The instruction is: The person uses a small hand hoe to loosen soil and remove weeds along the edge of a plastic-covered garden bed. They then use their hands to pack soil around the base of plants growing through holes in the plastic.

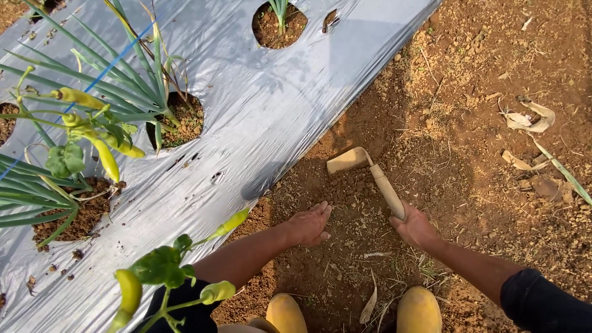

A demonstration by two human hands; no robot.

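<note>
Down near the bottom of the view, the right hand point(414, 227) is gripping the wooden handle of a small hand hoe point(369, 172), fingers closed tight around the near end of it. The hoe is lying out over bare brown soil point(468, 123), its handle slanting up and to the left and its pale blade resting on the ground at the far end, just right of the plastic sheet point(259, 105). The left hand point(310, 225) is lying flat on the dirt, holding nothing, fingers together and pointing toward the right, a little to the left of the hoe handle and not touching it. The two hands are sitting apart, with a patch of loose soil and dry straw between them.

The silvery plastic sheet is covering the bed on the left and running away toward the far right corner (its edge is meeting the soil just beside the left hand). Round holes in it are showing earth, and green onion plants point(123, 80) are growing out of them. On the near left, a chilli plant point(163, 265) is hanging yellow-green chillies over the sheet and over the left forearm. Two yellow boots point(419, 311) are showing at the near edge, and dry leaves point(530, 117) are lying on the far right.
</note>
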